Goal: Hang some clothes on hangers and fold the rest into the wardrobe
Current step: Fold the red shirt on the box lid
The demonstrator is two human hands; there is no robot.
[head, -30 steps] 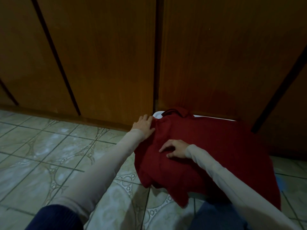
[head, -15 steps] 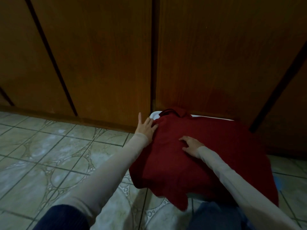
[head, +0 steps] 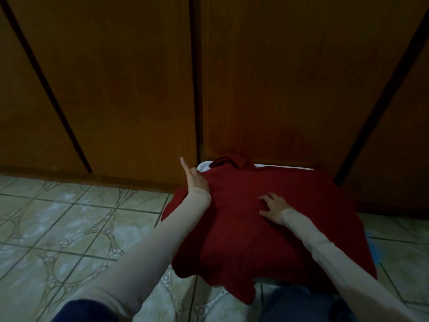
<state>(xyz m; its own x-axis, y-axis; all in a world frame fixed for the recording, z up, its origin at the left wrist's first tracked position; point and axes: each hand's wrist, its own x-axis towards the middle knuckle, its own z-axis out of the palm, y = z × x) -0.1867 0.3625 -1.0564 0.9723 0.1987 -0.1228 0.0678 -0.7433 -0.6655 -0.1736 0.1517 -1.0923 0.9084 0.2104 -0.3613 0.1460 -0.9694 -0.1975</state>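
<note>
Your right hand [head: 275, 206] slid further right across red shirt [head: 267, 233], fingers spread flat; left hand [head: 197, 180] at shirt's edge (forefinger now up), gripping nothing.

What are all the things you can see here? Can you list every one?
red shirt: one, dark red, spread over a white thing on the floor, collar toward the doors
white thing: one, only an edge shows under the shirt; cannot tell what it is
wooden doors: several panels, brown, across the back, closed
tiled floor: pale green patterned tiles
blue patch: one, on the floor by the shirt's right edge; unclear
left hand: at the shirt's left shoulder, one finger raised
right hand: fingers spread on the shirt's middle
</note>
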